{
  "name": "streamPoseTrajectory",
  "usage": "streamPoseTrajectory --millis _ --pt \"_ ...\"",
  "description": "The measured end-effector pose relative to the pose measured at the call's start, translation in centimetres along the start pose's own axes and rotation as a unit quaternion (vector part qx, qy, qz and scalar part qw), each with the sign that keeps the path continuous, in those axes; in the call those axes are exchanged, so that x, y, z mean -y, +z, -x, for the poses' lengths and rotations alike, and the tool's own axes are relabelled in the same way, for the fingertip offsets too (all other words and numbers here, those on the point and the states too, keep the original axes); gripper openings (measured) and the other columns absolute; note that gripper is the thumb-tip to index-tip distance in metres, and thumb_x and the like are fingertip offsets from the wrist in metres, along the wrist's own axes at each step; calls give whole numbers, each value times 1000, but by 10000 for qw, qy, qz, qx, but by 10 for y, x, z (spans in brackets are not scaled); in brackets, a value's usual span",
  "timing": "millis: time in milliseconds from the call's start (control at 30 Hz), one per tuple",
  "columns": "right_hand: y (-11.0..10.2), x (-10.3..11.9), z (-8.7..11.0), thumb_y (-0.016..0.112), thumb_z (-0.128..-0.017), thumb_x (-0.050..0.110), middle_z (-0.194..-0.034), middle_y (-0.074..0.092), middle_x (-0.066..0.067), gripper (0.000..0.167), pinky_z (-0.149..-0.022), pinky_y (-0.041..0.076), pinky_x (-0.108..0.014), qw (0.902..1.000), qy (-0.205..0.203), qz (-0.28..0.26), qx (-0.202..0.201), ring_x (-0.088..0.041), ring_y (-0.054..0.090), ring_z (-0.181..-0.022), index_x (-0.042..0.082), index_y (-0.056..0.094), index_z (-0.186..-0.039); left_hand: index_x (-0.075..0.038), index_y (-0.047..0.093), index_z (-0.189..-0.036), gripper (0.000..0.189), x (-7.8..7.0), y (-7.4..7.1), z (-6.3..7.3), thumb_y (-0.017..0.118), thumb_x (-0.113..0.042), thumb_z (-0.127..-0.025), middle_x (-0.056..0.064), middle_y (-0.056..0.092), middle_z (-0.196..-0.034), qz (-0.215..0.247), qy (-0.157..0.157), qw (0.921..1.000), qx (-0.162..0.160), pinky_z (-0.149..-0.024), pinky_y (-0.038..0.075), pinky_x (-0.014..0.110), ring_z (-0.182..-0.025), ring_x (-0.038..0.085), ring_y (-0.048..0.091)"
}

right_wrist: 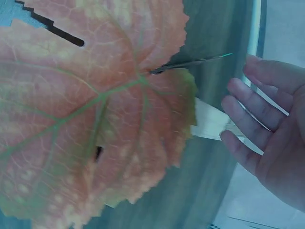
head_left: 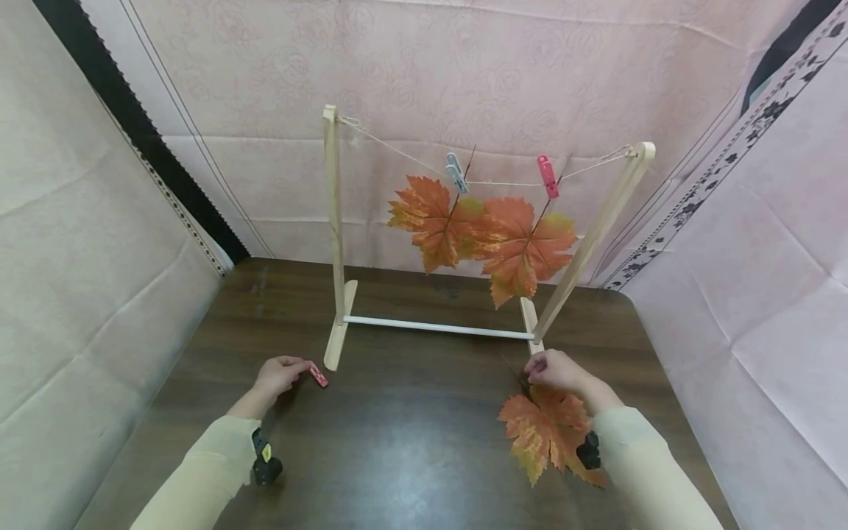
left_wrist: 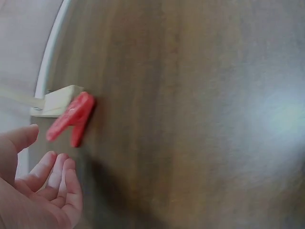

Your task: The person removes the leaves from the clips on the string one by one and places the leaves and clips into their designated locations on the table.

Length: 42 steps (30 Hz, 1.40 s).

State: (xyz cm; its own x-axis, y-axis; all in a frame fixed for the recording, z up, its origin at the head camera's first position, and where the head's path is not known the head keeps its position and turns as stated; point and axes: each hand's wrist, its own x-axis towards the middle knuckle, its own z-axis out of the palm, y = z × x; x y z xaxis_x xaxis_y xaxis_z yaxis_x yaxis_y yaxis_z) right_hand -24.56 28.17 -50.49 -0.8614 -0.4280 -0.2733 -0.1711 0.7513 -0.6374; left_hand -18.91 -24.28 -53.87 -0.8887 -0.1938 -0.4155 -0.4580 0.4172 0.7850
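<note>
A red clothespin (head_left: 319, 374) lies on the table beside the left foot of a wooden rack. My left hand (head_left: 277, 375) is right at it; in the left wrist view the thumb and fingers (left_wrist: 44, 167) are apart, with the clothespin (left_wrist: 71, 117) just beyond their tips. On the right, an orange artificial maple leaf (head_left: 546, 427) lies on the table, partly hidden under my right forearm. My right hand (head_left: 562, 370) hovers by its stem. The right wrist view shows loosely bent fingers (right_wrist: 248, 114) close to the dark stem (right_wrist: 195, 62), not touching it.
Between the rack's two posts (head_left: 334, 221) runs a string (head_left: 503, 183). A blue clothespin (head_left: 456, 174) and a pink clothespin (head_left: 548, 177) hold two orange leaves (head_left: 526, 246) on it. A white crossbar (head_left: 437, 327) joins the feet. Pale cloth (head_left: 79, 258) encloses the table's sides and back.
</note>
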Motion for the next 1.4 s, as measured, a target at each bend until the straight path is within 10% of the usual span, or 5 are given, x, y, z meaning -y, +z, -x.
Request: streamPoseTrajectory --millis 633,1400 --pt "-60 82 14 67 -87 19 -99 68 -14 26 -72 53 -24 9936 -740 -298 -801 -11 63 -84 2 66 -105 1 37 -139 60 -121 -41 29 51 -38 -96 22 41 -141 777 1969 9758 543 -103 43 35 -128 35 43" --pt "-98 188 5 67 -87 27 -120 61 -15 40 -80 49 -16 9634 -941 -1255 -2174 -1 58 -94 3 59 -119 -4 49 -131 45 -282 -13 71 59 -23 -92 15 53 -131 977 3434 9301 859 -96 49 34 -112 20 56"
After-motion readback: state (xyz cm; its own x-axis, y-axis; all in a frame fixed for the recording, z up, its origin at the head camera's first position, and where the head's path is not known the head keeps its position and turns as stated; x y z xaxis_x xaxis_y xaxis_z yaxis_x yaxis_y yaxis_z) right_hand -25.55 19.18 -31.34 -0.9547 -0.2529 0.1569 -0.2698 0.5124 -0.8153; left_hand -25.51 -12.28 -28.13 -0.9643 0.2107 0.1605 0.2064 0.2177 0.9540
